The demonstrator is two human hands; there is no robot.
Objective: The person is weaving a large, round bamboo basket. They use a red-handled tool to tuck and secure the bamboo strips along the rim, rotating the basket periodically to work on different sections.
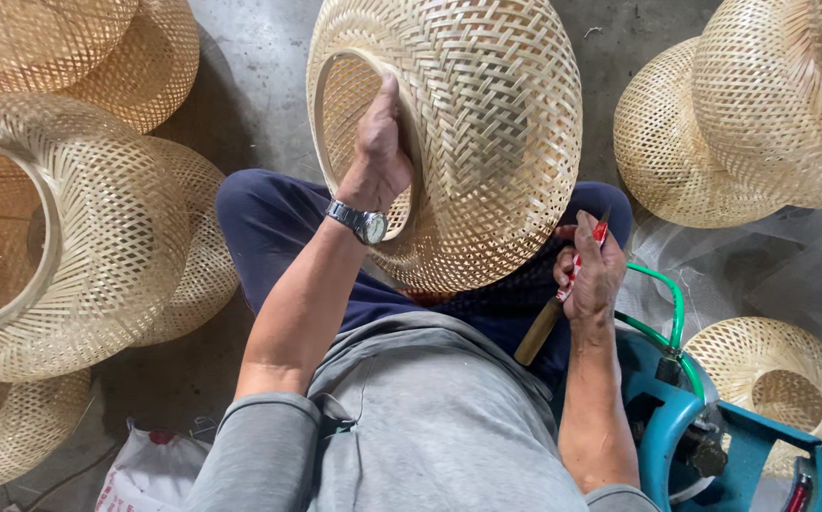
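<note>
Just past the left hand's fingers, bare grey floor is seen, and a hand could be passed there. Further left, the way is blocked by stacked woven baskets. Beside the right hand's fingers, room is taken by a green hose and a blue gas can. More baskets are piled beyond.

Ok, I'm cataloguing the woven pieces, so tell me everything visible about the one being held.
The woven shade is a pale, straw-coloured dome of thin strips that look like bamboo, in an open lattice with a round rimmed opening on its left side. It lies tilted on the person's lap. The left hand grips the opening's rim; the right hand, holding a red-and-white tool, sits by its lower right edge.
</note>
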